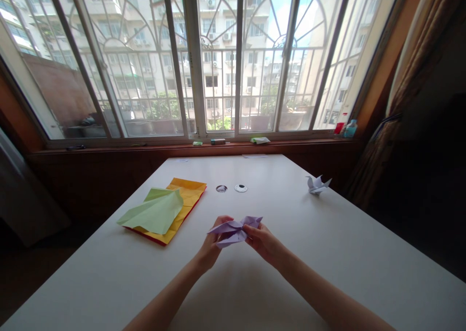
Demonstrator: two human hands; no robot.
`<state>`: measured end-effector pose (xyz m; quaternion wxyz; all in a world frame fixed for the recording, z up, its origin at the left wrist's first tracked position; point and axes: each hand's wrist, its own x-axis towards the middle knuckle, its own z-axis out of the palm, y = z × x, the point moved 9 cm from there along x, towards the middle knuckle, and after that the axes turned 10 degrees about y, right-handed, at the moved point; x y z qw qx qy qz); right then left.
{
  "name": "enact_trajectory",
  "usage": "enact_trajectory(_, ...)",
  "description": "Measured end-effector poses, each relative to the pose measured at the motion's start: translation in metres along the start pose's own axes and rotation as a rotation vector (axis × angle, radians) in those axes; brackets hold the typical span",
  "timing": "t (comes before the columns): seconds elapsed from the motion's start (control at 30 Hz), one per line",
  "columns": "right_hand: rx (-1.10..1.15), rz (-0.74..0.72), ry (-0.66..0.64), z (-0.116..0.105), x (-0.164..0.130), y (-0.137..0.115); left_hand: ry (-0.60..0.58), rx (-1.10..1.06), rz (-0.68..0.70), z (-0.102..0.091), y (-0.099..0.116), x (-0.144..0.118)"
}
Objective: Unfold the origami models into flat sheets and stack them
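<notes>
Your left hand [211, 246] and right hand [262, 242] pinch the half-folded purple origami [235, 230] at frame centre; a finished crane [318, 184] sits upper right, spare sheets [163, 209] remain left.

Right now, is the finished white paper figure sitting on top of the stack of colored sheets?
No, the white paper figure sits alone at the table's far right, well apart from the stack of colored sheets on the left.

No readable text, labels, brands or numbers anywhere: the small red and blue bottles [345, 127] on the brown wooden window sill [145, 148] are too small and blurred to read, and the stack of yellow, orange and green paper sheets [163, 209] is unprinted.
</notes>
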<state>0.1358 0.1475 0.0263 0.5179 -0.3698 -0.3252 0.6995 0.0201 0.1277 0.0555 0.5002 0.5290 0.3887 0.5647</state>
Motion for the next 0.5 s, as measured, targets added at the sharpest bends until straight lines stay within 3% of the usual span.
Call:
enact_trajectory(0.1, 0.014, 0.012, 0.011, 0.0, -0.002, -0.001, 0.037, -0.029, 0.006, -0.004, -0.002, 0.002)
enact_trajectory(0.23, 0.038, 0.015, 0.028, -0.001, -0.002, -0.002, 0.093, 0.033, 0.132, -0.011, 0.01, 0.004)
enact_trajectory(0.37, 0.07, 0.006, 0.039, -0.003, -0.001, -0.004, 0.072, 0.09, 0.27, -0.01, 0.027, 0.003)
enact_trajectory(0.5, 0.065, 0.009, 0.023, 0.0, -0.001, -0.004, 0.081, 0.084, 0.318, -0.015, 0.029, 0.005)
